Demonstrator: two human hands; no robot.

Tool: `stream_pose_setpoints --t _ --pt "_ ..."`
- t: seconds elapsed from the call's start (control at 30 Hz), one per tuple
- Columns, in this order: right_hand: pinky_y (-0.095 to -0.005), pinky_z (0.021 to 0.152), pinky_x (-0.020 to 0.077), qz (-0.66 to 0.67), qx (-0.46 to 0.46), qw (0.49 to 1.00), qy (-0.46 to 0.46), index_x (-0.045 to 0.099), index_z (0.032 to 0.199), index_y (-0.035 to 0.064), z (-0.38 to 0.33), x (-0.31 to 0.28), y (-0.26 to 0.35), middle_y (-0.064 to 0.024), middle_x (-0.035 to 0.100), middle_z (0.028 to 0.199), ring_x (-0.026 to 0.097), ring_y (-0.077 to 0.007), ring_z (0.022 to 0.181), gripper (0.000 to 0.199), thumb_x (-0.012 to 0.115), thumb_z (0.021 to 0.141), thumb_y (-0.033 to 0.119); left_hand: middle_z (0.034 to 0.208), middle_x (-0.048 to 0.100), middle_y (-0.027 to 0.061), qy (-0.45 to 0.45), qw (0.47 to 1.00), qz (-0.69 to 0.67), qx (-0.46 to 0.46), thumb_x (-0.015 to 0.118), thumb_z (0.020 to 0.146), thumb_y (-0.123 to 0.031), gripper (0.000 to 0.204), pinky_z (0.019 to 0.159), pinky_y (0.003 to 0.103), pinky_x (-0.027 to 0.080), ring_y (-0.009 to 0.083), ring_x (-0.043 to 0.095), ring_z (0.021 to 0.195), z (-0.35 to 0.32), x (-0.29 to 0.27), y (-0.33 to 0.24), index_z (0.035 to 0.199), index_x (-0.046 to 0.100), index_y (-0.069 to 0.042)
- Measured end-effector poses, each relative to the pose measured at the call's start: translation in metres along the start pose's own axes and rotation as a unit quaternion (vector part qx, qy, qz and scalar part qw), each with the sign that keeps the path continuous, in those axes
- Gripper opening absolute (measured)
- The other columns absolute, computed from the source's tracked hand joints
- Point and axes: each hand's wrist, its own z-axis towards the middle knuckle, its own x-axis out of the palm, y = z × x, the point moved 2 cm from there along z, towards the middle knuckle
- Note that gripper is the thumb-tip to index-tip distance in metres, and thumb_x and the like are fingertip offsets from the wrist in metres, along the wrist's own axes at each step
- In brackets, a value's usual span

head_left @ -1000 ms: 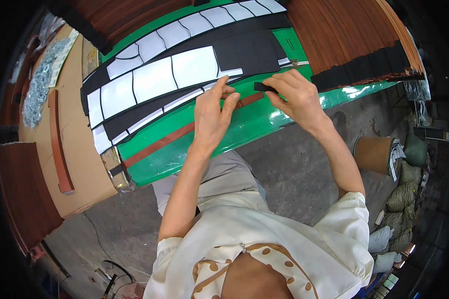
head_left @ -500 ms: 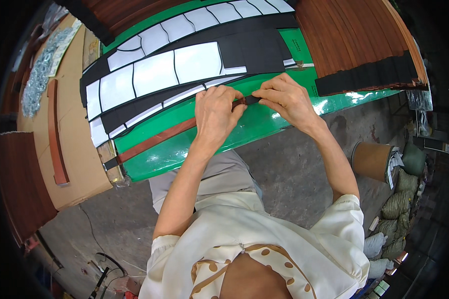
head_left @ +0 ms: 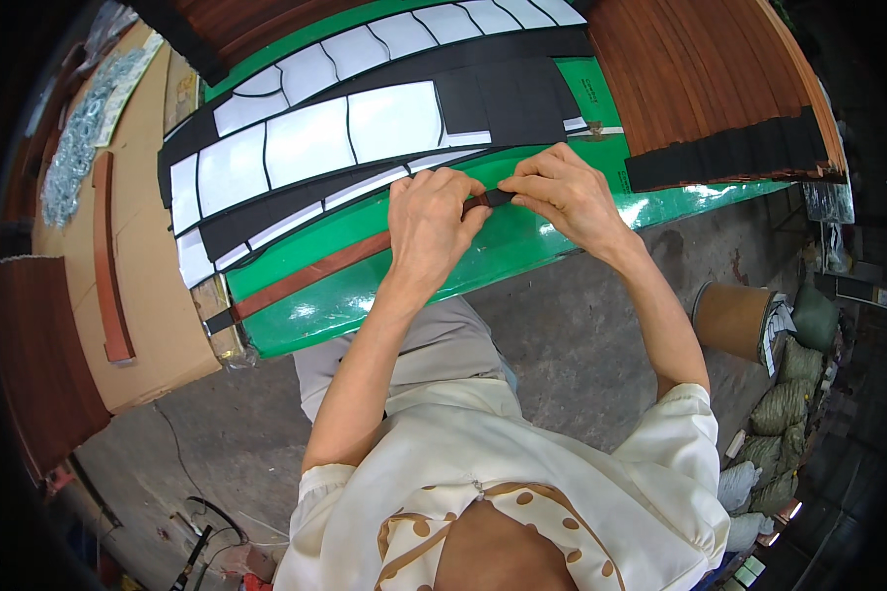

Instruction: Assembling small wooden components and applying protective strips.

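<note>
Together, left hand (head_left: 430,225) and right hand (head_left: 568,200) pinching slim brown strip (head_left: 315,275), glossy green tabletop (head_left: 333,311)

From my remote feed I'm seeing a workshop: stacked brown strips (head_left: 705,89) are filling the upper right, a drum (head_left: 729,317) and bulging sacks (head_left: 781,414) are lining the right edge, and bare grey floor (head_left: 140,455) is showing lower left.

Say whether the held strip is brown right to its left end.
No: the strip ends in a black section at the left.

Left grip (head_left: 429,227) and right grip (head_left: 570,200) on a black-ended brown strip (head_left: 315,272) over a green tabletop (head_left: 503,248)
</note>
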Motion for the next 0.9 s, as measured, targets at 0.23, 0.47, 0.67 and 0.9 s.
stream_pose_setpoints --t 0.23,0.47,0.67,0.9 --pt "-0.032 0.066 0.0497 -0.017 0.003 1.0 0.004 0.07 0.091 0.012 0.0009 0.0015 -0.0017 0.0021 0.061 0.087 0.054 -0.0182 0.082 0.02 0.072 0.071 0.013 0.083 0.064 0.0015 0.006 1.0 -0.003 0.003 0.074 0.067 -0.015 0.019 0.073 0.034 0.038 0.0203 0.056 0.074 0.0013 -0.0007 -0.0006 0.082 0.066 -0.007" --pt "-0.0311 0.065 0.0482 -0.014 -0.011 1.0 0.011 0.071 0.091 0.0106 0.003 -0.0016 -0.0004 -0.0002 0.062 0.086 0.054 -0.0185 0.079 0.021 0.073 0.069 0.011 0.084 0.064 0.0016 0.018 1.0 0.007 0.019 0.074 0.067 -0.015 0.023 0.073 0.034 0.037 0.0199 0.057 0.076 0.0016 -0.0038 -0.0051 0.088 0.065 -0.008" --pt "-0.0315 0.065 0.0488 -0.027 -0.022 0.999 0.012 0.071 0.09 0.0114 0.0034 -0.0012 -0.0027 0.0007 0.062 0.086 0.053 -0.018 0.078 0.022 0.074 0.069 0.011 0.086 0.064 0.0025 0.027 0.999 -0.017 0.02 0.073 0.07 -0.017 0.023 0.074 0.033 0.037 0.0194 0.058 0.078 0.0011 -0.0027 -0.0043 0.09 0.066 -0.008" --pt "-0.0304 0.063 0.0497 -0.036 -0.043 0.998 0.006 0.071 0.089 0.0117 0.0054 -0.0003 -0.0032 0.0021 0.062 0.085 0.054 -0.0175 0.078 0.022 0.074 0.067 0.01 0.089 0.065 0.005 0.018 0.999 -0.03 0.02 0.071 0.074 -0.015 0.021 0.075 0.034 0.04 0.0217 0.059 0.079 0.0005 -0.0032 -0.0039 0.091 0.067 -0.005"
